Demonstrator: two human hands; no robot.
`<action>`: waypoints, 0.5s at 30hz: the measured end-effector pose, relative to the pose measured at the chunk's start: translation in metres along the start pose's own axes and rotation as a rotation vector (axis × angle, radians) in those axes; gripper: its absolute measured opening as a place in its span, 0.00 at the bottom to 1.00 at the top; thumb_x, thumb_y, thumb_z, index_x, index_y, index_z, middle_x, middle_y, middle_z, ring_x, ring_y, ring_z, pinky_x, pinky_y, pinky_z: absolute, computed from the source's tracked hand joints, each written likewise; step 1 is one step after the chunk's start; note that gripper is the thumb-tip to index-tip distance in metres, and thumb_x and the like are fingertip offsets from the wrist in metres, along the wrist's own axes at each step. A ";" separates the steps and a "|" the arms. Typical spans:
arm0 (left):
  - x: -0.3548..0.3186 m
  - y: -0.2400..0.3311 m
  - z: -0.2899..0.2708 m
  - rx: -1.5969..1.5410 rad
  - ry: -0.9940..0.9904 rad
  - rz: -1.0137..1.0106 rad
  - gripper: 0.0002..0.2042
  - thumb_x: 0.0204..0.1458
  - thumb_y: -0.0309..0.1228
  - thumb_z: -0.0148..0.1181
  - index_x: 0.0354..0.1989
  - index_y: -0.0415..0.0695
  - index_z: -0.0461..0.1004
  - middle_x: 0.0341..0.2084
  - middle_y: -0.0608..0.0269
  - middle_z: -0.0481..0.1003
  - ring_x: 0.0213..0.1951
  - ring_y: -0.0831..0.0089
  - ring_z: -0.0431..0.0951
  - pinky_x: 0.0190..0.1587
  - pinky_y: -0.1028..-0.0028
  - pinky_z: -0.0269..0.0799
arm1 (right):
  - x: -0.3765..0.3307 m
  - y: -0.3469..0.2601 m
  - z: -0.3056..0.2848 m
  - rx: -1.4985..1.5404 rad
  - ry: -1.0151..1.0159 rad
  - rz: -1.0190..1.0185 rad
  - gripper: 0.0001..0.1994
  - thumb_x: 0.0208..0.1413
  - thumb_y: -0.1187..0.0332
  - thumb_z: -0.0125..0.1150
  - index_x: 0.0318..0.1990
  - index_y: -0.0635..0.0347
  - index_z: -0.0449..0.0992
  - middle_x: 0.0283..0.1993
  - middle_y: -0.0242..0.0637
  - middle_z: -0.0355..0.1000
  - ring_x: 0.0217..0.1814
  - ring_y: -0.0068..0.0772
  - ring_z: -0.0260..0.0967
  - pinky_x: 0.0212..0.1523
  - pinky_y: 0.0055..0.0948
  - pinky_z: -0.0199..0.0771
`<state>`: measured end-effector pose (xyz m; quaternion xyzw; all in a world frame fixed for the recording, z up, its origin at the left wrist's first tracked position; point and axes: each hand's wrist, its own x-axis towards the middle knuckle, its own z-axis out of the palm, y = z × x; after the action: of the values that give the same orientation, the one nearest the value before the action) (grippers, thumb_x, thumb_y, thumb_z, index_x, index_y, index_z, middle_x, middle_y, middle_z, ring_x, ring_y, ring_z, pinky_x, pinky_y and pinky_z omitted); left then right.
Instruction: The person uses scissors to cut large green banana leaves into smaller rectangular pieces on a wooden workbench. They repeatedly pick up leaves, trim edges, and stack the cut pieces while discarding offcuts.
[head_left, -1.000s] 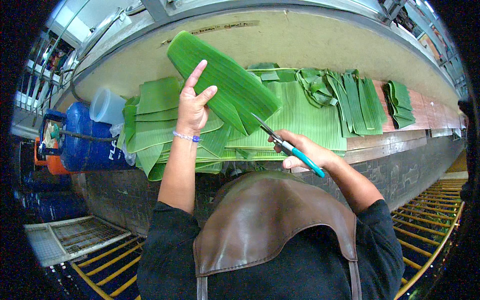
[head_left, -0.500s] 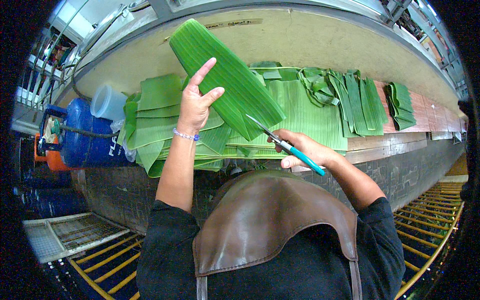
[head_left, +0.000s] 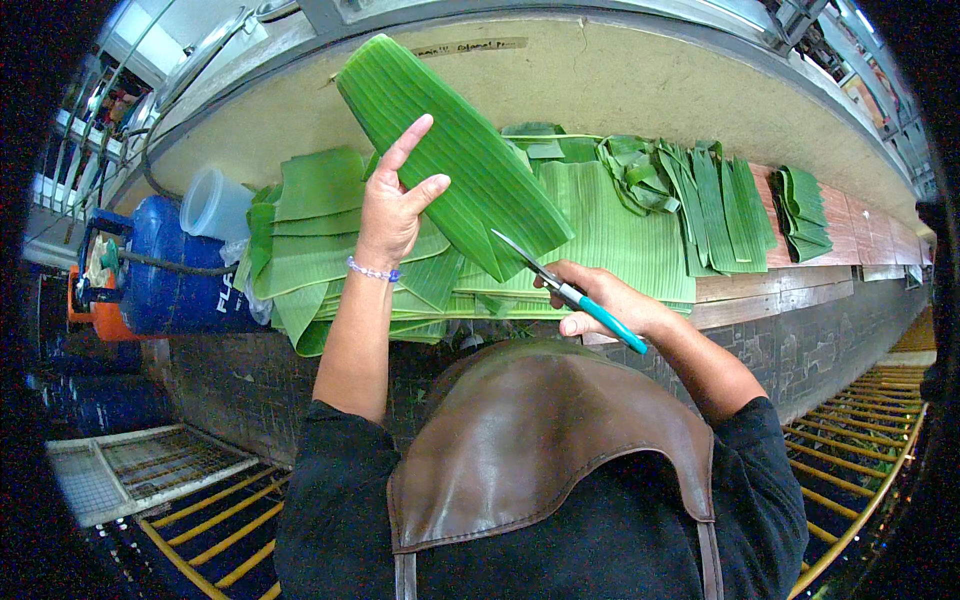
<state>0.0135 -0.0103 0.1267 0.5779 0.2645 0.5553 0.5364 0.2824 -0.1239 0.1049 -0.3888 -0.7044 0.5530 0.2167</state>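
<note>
My left hand (head_left: 392, 205) holds a long green banana leaf piece (head_left: 450, 150) up in the air, index finger pointing upward, a bead bracelet on the wrist. My right hand (head_left: 605, 300) grips scissors with teal handles (head_left: 570, 292), their blades open at the leaf's lower right edge. Below both hands, flat banana leaves (head_left: 600, 225) lie stacked on the wooden counter (head_left: 790, 275).
Folded leaf bundles (head_left: 715, 200) and a smaller stack (head_left: 800, 205) sit to the right on the counter. A translucent plastic jug (head_left: 215, 205) and a blue gas cylinder (head_left: 165, 265) stand at the left. Yellow floor grating (head_left: 870, 440) lies below, with a white wire tray (head_left: 130, 470) at lower left.
My left hand has lifted the leaf piece a little higher and tilted it. The scissors stay at the leaf's lower edge with the blades open.
</note>
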 end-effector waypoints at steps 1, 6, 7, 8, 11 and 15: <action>0.000 0.000 0.000 -0.009 0.002 -0.005 0.33 0.44 0.17 0.64 0.62 0.43 0.62 0.62 0.63 0.61 0.61 0.71 0.63 0.63 0.71 0.59 | 0.000 0.001 0.000 0.000 0.007 -0.002 0.44 0.36 0.31 0.64 0.52 0.60 0.67 0.34 0.34 0.66 0.36 0.28 0.64 0.37 0.30 0.68; 0.000 0.002 -0.001 -0.017 0.017 -0.004 0.33 0.44 0.17 0.65 0.62 0.44 0.63 0.61 0.63 0.62 0.60 0.72 0.63 0.63 0.71 0.59 | -0.001 0.004 0.003 0.034 0.020 0.025 0.41 0.37 0.35 0.66 0.50 0.60 0.69 0.27 0.30 0.65 0.30 0.23 0.63 0.30 0.26 0.66; 0.001 0.001 -0.002 -0.006 0.019 0.017 0.33 0.43 0.17 0.65 0.61 0.45 0.64 0.61 0.63 0.63 0.60 0.72 0.63 0.63 0.71 0.59 | -0.001 0.004 0.005 0.044 0.027 0.019 0.37 0.39 0.38 0.67 0.50 0.59 0.69 0.26 0.30 0.64 0.29 0.24 0.62 0.29 0.27 0.65; 0.001 0.001 -0.002 0.005 0.020 0.039 0.32 0.43 0.18 0.66 0.61 0.45 0.64 0.60 0.62 0.64 0.59 0.73 0.63 0.63 0.71 0.59 | -0.001 0.005 0.007 0.041 0.028 0.024 0.34 0.42 0.41 0.69 0.49 0.59 0.70 0.24 0.30 0.63 0.28 0.24 0.62 0.29 0.28 0.65; 0.003 0.002 -0.005 0.017 0.004 0.036 0.32 0.43 0.19 0.66 0.61 0.45 0.65 0.60 0.62 0.64 0.60 0.73 0.63 0.63 0.71 0.57 | -0.001 0.006 0.012 0.028 0.070 0.029 0.32 0.42 0.43 0.70 0.47 0.58 0.72 0.24 0.29 0.62 0.27 0.22 0.60 0.28 0.26 0.63; 0.003 0.003 -0.007 0.013 0.010 0.033 0.32 0.43 0.20 0.67 0.61 0.45 0.65 0.59 0.62 0.65 0.60 0.72 0.63 0.64 0.71 0.56 | -0.001 0.004 0.018 0.071 0.114 0.052 0.31 0.40 0.44 0.72 0.44 0.59 0.73 0.25 0.29 0.64 0.28 0.22 0.60 0.30 0.26 0.64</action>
<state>0.0068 -0.0056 0.1290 0.5829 0.2614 0.5651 0.5221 0.2713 -0.1353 0.0965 -0.4298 -0.6607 0.5598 0.2556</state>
